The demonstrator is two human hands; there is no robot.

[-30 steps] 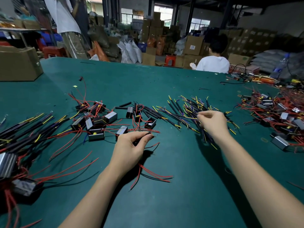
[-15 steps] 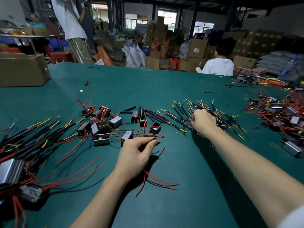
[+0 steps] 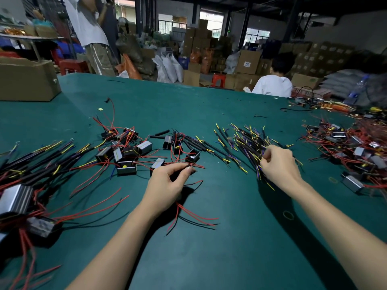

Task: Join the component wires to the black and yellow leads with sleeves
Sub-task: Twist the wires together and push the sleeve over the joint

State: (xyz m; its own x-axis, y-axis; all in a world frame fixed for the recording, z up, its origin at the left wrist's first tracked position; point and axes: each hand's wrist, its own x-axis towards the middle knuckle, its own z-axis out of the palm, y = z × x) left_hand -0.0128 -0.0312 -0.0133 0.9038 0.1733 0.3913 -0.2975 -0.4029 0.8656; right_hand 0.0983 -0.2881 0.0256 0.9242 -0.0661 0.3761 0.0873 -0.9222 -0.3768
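Note:
My left hand (image 3: pixel 165 186) grips a small dark component on the green table; its red and black wires (image 3: pixel 194 217) trail out below my palm toward me. My right hand (image 3: pixel 278 166) has its fingers curled into the near edge of a loose pile of black and yellow leads (image 3: pixel 243 143), pinching some of them. More small grey and black components with red wires (image 3: pixel 134 151) lie just beyond my left hand.
Joined assemblies with black sleeves and red wires (image 3: pixel 31 170) fill the left side. Another heap of components (image 3: pixel 354 147) lies at the right. A cardboard box (image 3: pixel 25 80) stands far left. A seated person in white (image 3: pixel 272 84) is across the table (image 3: pixel 230 248).
My right hand drew back toward me and to the right, from the middle of the lead pile to its near edge. My left hand stayed on the component.

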